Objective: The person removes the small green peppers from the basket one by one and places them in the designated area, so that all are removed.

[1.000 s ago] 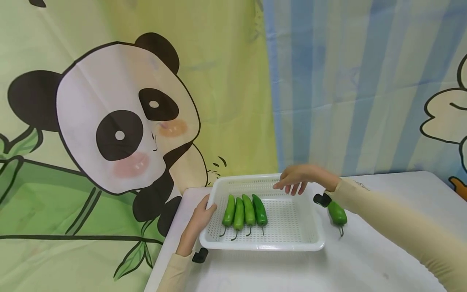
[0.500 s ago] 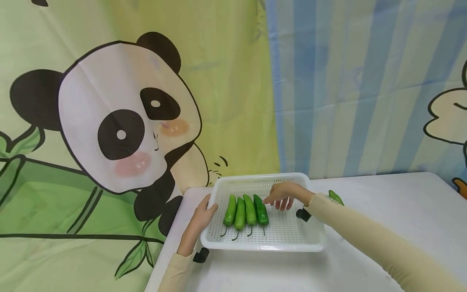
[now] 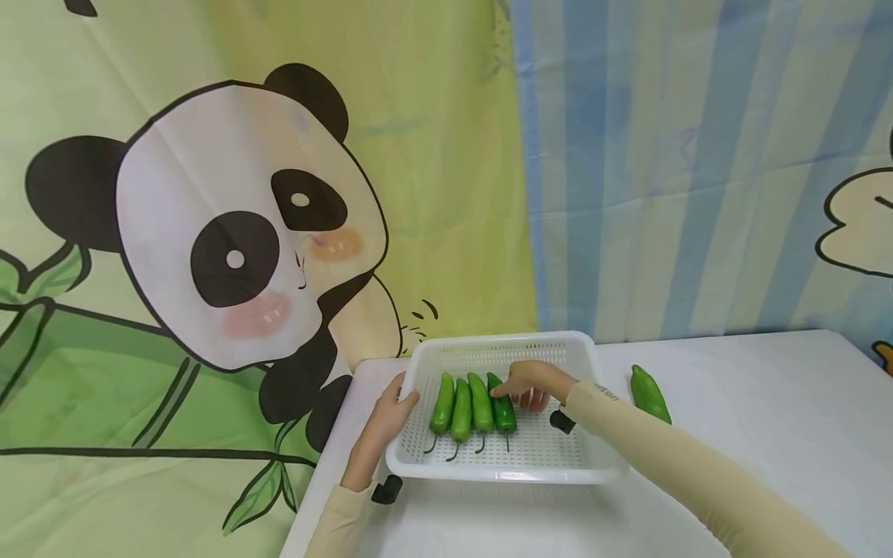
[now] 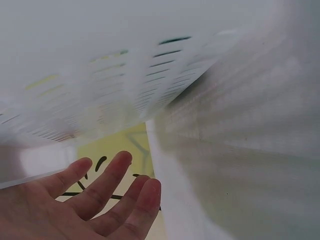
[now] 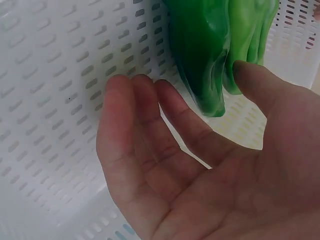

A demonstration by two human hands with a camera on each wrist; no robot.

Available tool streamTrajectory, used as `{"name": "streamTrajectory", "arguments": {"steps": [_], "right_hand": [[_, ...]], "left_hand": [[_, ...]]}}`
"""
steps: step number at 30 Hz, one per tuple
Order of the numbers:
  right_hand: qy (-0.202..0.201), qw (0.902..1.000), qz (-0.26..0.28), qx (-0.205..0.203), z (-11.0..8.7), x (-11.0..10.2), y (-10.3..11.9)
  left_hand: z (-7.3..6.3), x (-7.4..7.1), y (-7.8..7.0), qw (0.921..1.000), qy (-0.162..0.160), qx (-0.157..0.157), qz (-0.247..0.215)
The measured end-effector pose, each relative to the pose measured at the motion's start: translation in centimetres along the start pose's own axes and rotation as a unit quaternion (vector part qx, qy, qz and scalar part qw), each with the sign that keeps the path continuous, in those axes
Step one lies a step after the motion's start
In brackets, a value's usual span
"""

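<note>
My left hand (image 3: 389, 407) rests at the left rim of a white perforated plastic basket (image 3: 509, 473); in the left wrist view its fingers (image 4: 112, 172) extend loosely beside the outer wall. Inside the basket, several green chili peppers (image 3: 461, 415) lie side by side, stems toward me. The rightmost, a darker green chili pepper (image 3: 505, 419), sits under my right hand (image 3: 533, 380). In the right wrist view, the tip of that dark pepper (image 5: 200, 65) shows between my thumb and my spread, bent fingers, which are not closed around it.
Another green pepper (image 3: 647, 391) lies on the white table (image 3: 753, 403) to the right of the basket, partly hidden by my right sleeve. Behind the table hangs a cloth (image 3: 460, 194) printed with a panda and stripes.
My right hand has moved left and down into the basket, from above its right back side to the darkest pepper. My left hand has stayed at the rim, and the peppers lie as before.
</note>
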State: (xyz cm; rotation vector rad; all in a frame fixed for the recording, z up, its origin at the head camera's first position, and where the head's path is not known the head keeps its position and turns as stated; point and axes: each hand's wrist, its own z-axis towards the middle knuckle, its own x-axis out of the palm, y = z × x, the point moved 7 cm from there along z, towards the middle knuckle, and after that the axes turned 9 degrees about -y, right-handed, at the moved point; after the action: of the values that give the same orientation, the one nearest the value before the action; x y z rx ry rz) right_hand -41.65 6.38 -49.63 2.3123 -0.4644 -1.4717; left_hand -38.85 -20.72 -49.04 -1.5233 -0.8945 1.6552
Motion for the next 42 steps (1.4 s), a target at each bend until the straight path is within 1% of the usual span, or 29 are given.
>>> {"name": "streamTrajectory", "arguments": {"steps": [6, 13, 17, 23, 28, 34, 38, 42], "right_hand": [[-0.014, 0.9998, -0.01, 0.009, 0.5, 0.6, 0.3], [-0.019, 0.9997, 0.0, 0.018, 0.8, 1.0, 0.4], [-0.017, 0.9996, 0.007, 0.019, 0.8, 1.0, 0.4], [-0.016, 0.9997, 0.013, 0.011, 0.7, 0.9, 0.3], [-0.004, 0.9996, 0.026, 0.012, 0.7, 1.0, 0.0], [0.019, 0.999, 0.037, 0.012, 0.3, 0.8, 0.0], [0.021, 0.9982, 0.056, 0.009, -0.3, 0.3, 0.1], [0.017, 0.9978, 0.063, -0.003, -0.9, -0.4, 0.2]], "left_hand": [[-0.1, 0.1, 0.1, 1.0, -0.001, -0.003, 0.002], [-0.1, 0.1, -0.1, 1.0, -0.003, 0.0, 0.003], [-0.2, 0.1, -0.1, 0.9999, -0.007, 0.002, 0.008], [-0.2, 0.1, -0.1, 0.9999, -0.006, 0.003, 0.008], [-0.2, 0.1, -0.2, 0.9999, -0.005, 0.004, 0.01], [-0.1, 0.0, 0.0, 1.0, -0.005, -0.002, 0.007], [0.1, 0.1, 0.2, 1.0, -0.005, -0.004, 0.007], [0.2, 0.1, 0.3, 1.0, -0.001, -0.007, 0.006]]}}
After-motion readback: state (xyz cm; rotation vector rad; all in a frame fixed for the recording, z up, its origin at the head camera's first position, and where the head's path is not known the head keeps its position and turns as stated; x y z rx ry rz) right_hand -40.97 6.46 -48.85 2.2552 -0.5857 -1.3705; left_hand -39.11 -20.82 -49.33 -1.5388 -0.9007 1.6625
